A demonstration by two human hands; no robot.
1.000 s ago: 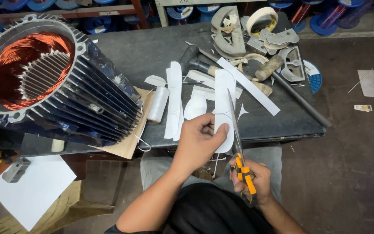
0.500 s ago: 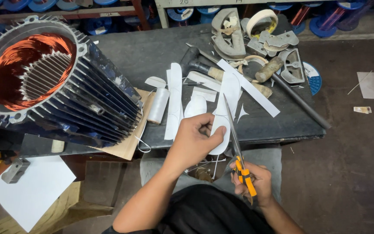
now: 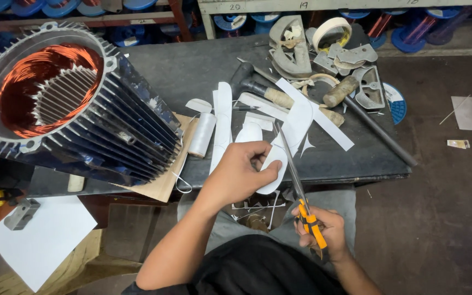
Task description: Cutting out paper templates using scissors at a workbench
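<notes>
Left hand: the left hand (image 3: 241, 172) is curled closed, thumb and fingers pinching a white paper strip (image 3: 288, 145) near its rounded lower end, at the near edge of the desk (image 3: 192, 65).
Right hand: the right hand (image 3: 323, 232) is wrapped around the orange handles of the scissors (image 3: 296, 180), held low over the lap; the long blades point up and away, lying along the strip's right edge and appearing nearly closed.
Paper strip, appearance: thin, stiff-looking white sheet, long and narrow, with a smoothly rounded near end and a straighter far end that overlaps other white pieces on the desk.
Paper strip, position: partly over the desk edge, partly in the air above the person's knees.
Progress: judged from the layout, the shaping is well along; several similar cut strips (image 3: 222, 123) already lie on the desk and offcuts (image 3: 258, 205) sit below its edge. The right-hand edge of the held strip appears to remain untrimmed towards the far end.
Surroundings: a finned motor stator (image 3: 72, 109) with copper windings lies on the left of the desk; a white thread spool (image 3: 201, 135), a tape roll (image 3: 331, 33) and wooden-handled tools (image 3: 279, 98) lie beyond the strips.
</notes>
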